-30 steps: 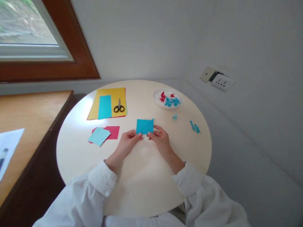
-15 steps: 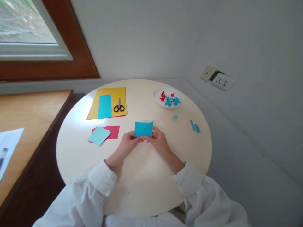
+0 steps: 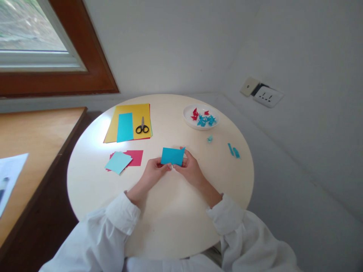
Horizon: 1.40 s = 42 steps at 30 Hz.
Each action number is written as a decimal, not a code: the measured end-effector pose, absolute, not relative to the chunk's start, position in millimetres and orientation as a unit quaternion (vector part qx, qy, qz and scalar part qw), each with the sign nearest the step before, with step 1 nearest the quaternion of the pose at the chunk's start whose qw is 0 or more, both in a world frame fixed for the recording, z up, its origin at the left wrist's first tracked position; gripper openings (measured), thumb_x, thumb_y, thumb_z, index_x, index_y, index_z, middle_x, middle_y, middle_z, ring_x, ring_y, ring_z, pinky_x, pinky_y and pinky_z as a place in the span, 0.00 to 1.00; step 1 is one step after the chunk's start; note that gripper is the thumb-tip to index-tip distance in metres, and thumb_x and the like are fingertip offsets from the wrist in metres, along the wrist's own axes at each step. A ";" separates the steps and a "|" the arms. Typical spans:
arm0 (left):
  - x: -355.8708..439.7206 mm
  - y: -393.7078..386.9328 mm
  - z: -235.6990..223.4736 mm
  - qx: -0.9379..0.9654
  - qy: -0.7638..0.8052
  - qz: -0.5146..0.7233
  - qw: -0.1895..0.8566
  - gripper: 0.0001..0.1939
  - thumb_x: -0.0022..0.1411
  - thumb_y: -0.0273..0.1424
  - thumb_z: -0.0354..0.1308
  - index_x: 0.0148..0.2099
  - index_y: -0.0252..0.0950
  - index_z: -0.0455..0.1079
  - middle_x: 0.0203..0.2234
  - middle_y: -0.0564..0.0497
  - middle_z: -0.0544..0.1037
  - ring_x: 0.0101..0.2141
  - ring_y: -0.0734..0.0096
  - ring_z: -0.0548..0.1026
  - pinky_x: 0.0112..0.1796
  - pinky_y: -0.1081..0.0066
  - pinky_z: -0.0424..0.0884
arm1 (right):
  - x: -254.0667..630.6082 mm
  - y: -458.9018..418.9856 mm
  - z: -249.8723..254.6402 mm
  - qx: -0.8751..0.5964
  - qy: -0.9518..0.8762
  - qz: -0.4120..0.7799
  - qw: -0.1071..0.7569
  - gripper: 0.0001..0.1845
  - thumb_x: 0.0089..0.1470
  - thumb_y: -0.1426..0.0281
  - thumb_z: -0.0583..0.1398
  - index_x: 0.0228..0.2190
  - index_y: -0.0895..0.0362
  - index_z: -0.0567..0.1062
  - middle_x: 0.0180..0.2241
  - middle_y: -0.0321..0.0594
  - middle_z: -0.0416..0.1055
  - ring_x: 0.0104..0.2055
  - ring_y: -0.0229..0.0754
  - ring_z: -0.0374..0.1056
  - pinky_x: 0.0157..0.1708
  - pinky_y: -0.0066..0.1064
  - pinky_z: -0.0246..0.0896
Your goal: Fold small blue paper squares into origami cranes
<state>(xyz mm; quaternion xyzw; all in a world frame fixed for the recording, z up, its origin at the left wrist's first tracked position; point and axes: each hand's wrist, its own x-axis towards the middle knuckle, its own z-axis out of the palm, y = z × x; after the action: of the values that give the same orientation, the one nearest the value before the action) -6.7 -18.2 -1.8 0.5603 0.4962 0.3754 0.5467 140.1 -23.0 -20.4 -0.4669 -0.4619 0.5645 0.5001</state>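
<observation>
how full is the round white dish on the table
Partly full: the round white dish holds small red folded-paper pieces and blue ones, with bare white bottom showing beside them.

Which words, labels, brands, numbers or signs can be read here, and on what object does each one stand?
None can be read.
Held blue paper: no lettering shows.
White sheet at far left: any writing is too blurred.
Wall socket: dark pin slots, no legible marking.
Scissors: any marking is too small.
</observation>
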 end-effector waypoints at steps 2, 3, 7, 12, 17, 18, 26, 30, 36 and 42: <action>-7.0 -17.8 -3.5 0.560 0.496 0.375 0.548 0.15 0.47 0.39 0.61 0.29 0.29 0.72 0.24 0.48 0.76 0.25 0.70 0.70 0.28 0.72 0.64 | 141.3 -23.9 -20.1 -0.472 -0.469 0.561 0.493 0.40 0.38 0.73 0.63 0.54 0.56 0.55 0.31 0.36 0.73 0.29 0.37 0.70 0.31 0.30 0.66; -7.5 -17.4 -4.8 0.559 0.496 0.375 0.548 0.15 0.47 0.38 0.61 0.29 0.29 0.72 0.24 0.48 0.76 0.25 0.70 0.70 0.28 0.72 0.64 | 142.3 -24.0 -19.8 -0.475 -0.472 0.558 0.490 0.41 0.39 0.73 0.63 0.54 0.55 0.54 0.31 0.36 0.73 0.29 0.37 0.70 0.31 0.31 0.66; -13.1 -13.3 -9.8 0.531 0.512 0.390 0.551 0.14 0.47 0.38 0.62 0.29 0.30 0.71 0.23 0.48 0.75 0.25 0.71 0.71 0.28 0.72 0.65 | 152.4 -21.1 -20.3 -0.504 -0.490 0.519 0.487 0.42 0.39 0.73 0.62 0.55 0.57 0.52 0.26 0.34 0.72 0.29 0.37 0.69 0.33 0.32 0.65; -20.2 -7.6 -8.0 0.391 0.503 0.454 0.623 0.13 0.44 0.36 0.65 0.25 0.30 0.69 0.21 0.50 0.74 0.24 0.74 0.72 0.29 0.73 0.68 | 168.1 -15.2 -23.4 -0.517 -0.518 0.429 0.530 0.36 0.41 0.73 0.60 0.54 0.56 0.56 0.25 0.32 0.69 0.28 0.37 0.67 0.32 0.33 0.65; -19.0 -9.3 -1.0 0.302 0.425 0.413 0.746 0.10 0.44 0.29 0.66 0.27 0.29 0.70 0.22 0.51 0.73 0.24 0.77 0.73 0.32 0.75 0.71 | 162.0 -21.1 -17.1 -0.479 -0.697 0.168 0.507 0.27 0.43 0.74 0.61 0.48 0.51 0.66 0.41 0.43 0.67 0.45 0.44 0.63 0.43 0.39 0.61; -18.7 -10.1 0.0 0.299 0.419 0.401 0.758 0.09 0.44 0.28 0.66 0.28 0.28 0.70 0.23 0.50 0.74 0.25 0.77 0.73 0.32 0.75 0.72 | 160.0 -22.7 -15.3 -0.470 -0.724 0.121 0.490 0.25 0.44 0.74 0.62 0.46 0.51 0.69 0.43 0.44 0.66 0.47 0.45 0.61 0.46 0.40 0.59; -19.0 -13.0 2.2 0.335 0.415 0.370 0.761 0.10 0.46 0.30 0.64 0.29 0.31 0.67 0.21 0.53 0.71 0.21 0.79 0.71 0.28 0.76 0.70 | 156.5 -25.4 -10.6 -0.439 -0.771 -0.013 0.461 0.05 0.50 0.75 0.59 0.28 0.53 0.74 0.38 0.41 0.71 0.44 0.43 0.65 0.44 0.40 0.55; -19.2 -11.2 3.0 0.446 0.477 0.497 0.571 0.11 0.48 0.34 0.62 0.34 0.36 0.67 0.25 0.55 0.71 0.26 0.78 0.71 0.29 0.76 0.68 | 155.6 -25.8 -10.0 -0.431 -0.767 0.024 0.475 0.03 0.52 0.74 0.57 0.29 0.55 0.71 0.30 0.38 0.73 0.37 0.40 0.68 0.41 0.36 0.57; -18.5 -12.9 2.0 0.664 0.432 0.458 0.404 0.08 0.53 0.33 0.57 0.35 0.35 0.72 0.35 0.46 0.75 0.39 0.67 0.72 0.41 0.68 0.67 | 154.1 -27.7 -10.9 -0.440 -0.751 0.075 0.486 0.03 0.53 0.73 0.56 0.28 0.56 0.70 0.27 0.39 0.72 0.32 0.40 0.67 0.35 0.33 0.61; -15.3 -16.6 -1.1 0.680 0.446 0.433 0.389 0.07 0.54 0.33 0.56 0.32 0.34 0.71 0.29 0.47 0.76 0.33 0.68 0.72 0.37 0.68 0.68 | 150.4 -30.4 -13.1 -0.454 -0.720 0.147 0.504 0.03 0.51 0.70 0.57 0.28 0.56 0.71 0.27 0.39 0.71 0.32 0.40 0.67 0.32 0.31 0.62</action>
<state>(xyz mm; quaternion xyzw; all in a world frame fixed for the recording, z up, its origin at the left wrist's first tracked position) -15.3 -16.6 -1.1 0.6796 0.4462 0.4329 0.3894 150.4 -30.4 -13.1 -0.4545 -0.7196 0.1468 0.5040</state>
